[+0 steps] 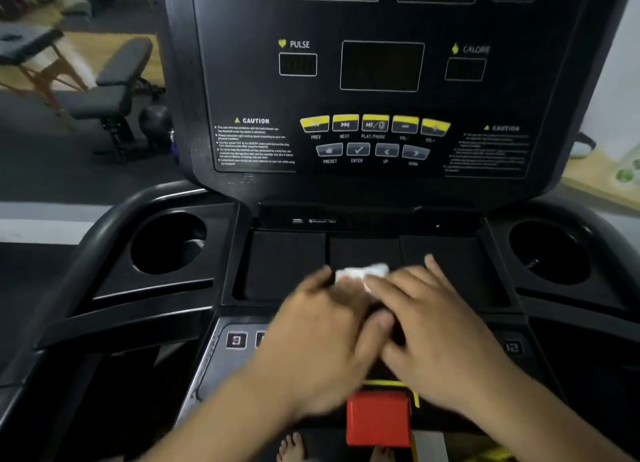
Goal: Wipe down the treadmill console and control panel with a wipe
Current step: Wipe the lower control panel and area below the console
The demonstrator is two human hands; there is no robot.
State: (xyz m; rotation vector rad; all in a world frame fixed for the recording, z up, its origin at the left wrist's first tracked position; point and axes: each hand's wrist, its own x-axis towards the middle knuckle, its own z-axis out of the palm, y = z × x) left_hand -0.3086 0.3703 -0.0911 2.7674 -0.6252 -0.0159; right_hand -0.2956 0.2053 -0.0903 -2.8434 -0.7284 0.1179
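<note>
Both hands, the left hand (pixel 322 326) and the right hand (pixel 436 323), press flat with fingers spread on a crumpled white wipe (pixel 362 274) in the black treadmill console's shallow centre tray (pixel 287 264), seemingly wiping it; the button-covered upright control panel (pixel 375 136) likely comes next.

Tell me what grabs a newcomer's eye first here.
Likely the red stop button at bottom centre, the brightest thing on the black console. Next, the left hand and right hand side by side above it, pressing a white wipe into the centre tray, then the yellow media buttons higher up.
</note>
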